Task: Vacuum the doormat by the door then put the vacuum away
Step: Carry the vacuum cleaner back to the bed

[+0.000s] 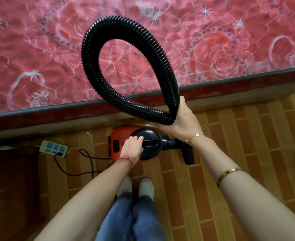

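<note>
Vacuum (136, 145) directly beneath flat, empty left hand (132, 150), long axis running right; looped hose (126, 66) clasped in right hand (183, 119) above.

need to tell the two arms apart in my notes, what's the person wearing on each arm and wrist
Both forearms are bare, with no sleeves showing. The left wrist has a thin red string bracelet. The right wrist has a fine gold chain bracelet, and further up that forearm sits a solid gold bangle.

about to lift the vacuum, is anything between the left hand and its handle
Nothing visible does. The left hand already rests on the vacuum at its black top handle. The hose is looped up clear of it, gripped by the right hand.
</note>
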A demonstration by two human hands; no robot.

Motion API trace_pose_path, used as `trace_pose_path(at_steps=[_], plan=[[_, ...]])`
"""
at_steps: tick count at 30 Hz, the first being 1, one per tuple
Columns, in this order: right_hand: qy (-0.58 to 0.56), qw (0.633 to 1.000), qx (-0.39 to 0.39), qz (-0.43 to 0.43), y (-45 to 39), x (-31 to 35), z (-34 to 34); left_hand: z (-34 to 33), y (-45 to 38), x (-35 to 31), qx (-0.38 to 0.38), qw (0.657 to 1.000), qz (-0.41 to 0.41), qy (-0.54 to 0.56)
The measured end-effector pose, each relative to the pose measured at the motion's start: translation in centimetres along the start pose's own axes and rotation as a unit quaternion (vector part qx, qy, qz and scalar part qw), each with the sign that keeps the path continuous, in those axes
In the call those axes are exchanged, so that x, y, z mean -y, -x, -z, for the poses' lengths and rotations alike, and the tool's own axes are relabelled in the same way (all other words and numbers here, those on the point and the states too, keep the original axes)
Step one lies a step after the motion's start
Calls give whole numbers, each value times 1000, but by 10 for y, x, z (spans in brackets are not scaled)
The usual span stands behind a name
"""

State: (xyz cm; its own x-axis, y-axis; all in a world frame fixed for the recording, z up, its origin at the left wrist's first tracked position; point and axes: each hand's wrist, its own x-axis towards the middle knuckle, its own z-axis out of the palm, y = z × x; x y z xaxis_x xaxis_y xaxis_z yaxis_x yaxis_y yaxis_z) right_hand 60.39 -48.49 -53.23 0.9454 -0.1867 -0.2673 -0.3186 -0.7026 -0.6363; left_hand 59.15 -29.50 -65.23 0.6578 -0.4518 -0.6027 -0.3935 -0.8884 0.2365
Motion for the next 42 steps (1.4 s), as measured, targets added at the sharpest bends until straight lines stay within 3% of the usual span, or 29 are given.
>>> trace_pose_path(at_steps=[12,22,32,42], plan=[[-4,999,13,-30,-59,-49,-45,-44,-72,19,30,997,18,61],[-10,1000,1,-20,-90,-49,-71,-55,-100,32,63,992,49,96],[81,992,-67,-65,-85,-37,-89,-60,-102,30,47,995,42,76],[144,982,-34,-114,-64,-31,-77,-62,-68,40,-20,989,58,137]])
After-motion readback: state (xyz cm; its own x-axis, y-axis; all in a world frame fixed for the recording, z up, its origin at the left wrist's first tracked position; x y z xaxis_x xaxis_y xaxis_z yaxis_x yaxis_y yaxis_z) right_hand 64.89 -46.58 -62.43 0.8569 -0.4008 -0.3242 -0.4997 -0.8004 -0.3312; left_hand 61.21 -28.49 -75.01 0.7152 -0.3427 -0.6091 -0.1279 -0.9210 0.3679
